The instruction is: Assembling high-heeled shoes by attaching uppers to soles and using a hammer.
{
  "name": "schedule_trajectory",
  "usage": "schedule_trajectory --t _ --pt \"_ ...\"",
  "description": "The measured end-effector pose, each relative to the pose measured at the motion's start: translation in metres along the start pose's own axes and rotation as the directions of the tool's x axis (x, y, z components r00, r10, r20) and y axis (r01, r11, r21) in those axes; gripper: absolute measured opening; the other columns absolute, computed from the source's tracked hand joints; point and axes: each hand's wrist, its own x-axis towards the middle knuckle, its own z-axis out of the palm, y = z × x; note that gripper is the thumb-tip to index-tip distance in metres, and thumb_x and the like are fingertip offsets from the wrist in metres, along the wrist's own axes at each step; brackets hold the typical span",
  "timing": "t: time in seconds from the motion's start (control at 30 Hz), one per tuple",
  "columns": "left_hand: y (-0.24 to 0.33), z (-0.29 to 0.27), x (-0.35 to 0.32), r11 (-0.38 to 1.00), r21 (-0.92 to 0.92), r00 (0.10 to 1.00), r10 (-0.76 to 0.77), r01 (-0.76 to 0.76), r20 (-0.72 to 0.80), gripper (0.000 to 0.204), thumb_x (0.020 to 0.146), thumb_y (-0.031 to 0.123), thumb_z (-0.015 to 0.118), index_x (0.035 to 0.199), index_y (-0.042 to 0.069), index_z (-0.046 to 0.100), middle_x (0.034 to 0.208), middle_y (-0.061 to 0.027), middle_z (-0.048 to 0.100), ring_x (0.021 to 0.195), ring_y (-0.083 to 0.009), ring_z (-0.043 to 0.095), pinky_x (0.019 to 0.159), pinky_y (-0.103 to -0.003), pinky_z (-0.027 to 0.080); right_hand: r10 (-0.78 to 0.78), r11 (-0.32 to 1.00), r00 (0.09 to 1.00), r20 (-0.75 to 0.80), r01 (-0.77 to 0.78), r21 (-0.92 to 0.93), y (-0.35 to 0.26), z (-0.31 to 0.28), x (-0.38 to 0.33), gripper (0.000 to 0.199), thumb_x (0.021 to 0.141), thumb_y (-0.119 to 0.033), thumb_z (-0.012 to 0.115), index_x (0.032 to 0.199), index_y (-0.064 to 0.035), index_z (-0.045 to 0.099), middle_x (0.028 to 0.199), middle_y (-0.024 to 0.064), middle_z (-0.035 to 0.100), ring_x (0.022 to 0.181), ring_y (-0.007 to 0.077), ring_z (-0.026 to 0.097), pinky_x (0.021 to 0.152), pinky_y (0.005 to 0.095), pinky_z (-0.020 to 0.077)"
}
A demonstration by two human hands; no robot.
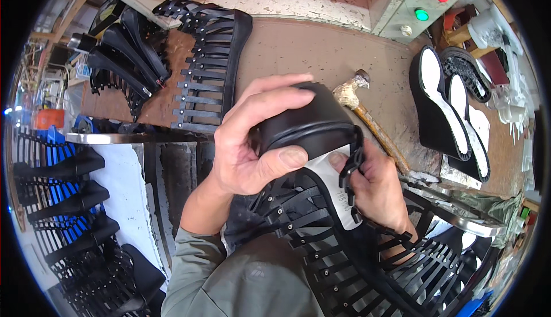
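Note:
I hold a black strappy shoe upper (321,225) with a glossy black toe or heel cap (313,125) and a white inner sole (333,182) close under my face. My left hand (252,139) wraps over the black cap, thumb pressed on its lower edge. My right hand (376,182) grips the shoe from the right side, fingers on the straps and white sole. The long black straps hang down toward my lap.
A wooden-handled hammer (367,116) lies on the brown workbench (298,47). Black-and-white soles (445,104) lie at right, another strappy upper (209,64) and black heels (123,53) at back left. A control box with red and green lamps (422,1) stands behind. Black shoes sit on a blue rack (63,196).

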Motion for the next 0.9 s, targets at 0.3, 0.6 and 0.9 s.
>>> schedule_trajectory --t 0.3,0.6,0.9 --pt "0.028 0.014 -0.002 0.936 0.343 0.995 -0.061 0.083 -0.075 0.042 0.072 0.009 0.079 0.107 -0.004 0.060 0.109 -0.0261 0.059 0.101 -0.0305 0.062 0.081 -0.035 0.052 -0.037 0.997 0.999 0.024 0.038 -0.066 -0.007 0.003 -0.007 0.032 0.079 0.000 0.057 0.110 0.0053 0.050 0.074 0.0286 0.062 0.076 0.0442 0.063 0.065 0.0455 0.0521" --pt "0.027 0.012 -0.001 0.949 0.307 0.997 -0.051 0.065 -0.054 0.048 0.071 0.016 0.080 0.109 -0.006 0.063 0.108 -0.0265 0.061 0.099 -0.0321 0.063 0.086 -0.036 0.050 0.000 1.000 1.000 -0.002 0.000 -0.030 -0.008 0.003 -0.009 0.027 0.079 0.001 0.056 0.106 0.0027 0.053 0.073 0.0244 0.063 0.074 0.0414 0.065 0.065 0.0422 0.0529" --pt "0.014 0.012 -0.009 0.970 0.229 0.997 0.071 -0.077 0.033 0.064 0.070 0.021 0.081 0.122 -0.006 0.056 0.120 -0.0269 0.058 0.107 -0.0335 0.060 0.092 -0.039 0.047 0.075 0.981 0.996 -0.049 -0.065 0.183 0.026 0.006 -0.010 0.023 0.080 -0.001 0.055 0.103 0.0019 0.057 0.070 0.0168 0.064 0.063 0.0242 0.066 0.061 0.0338 0.0507"
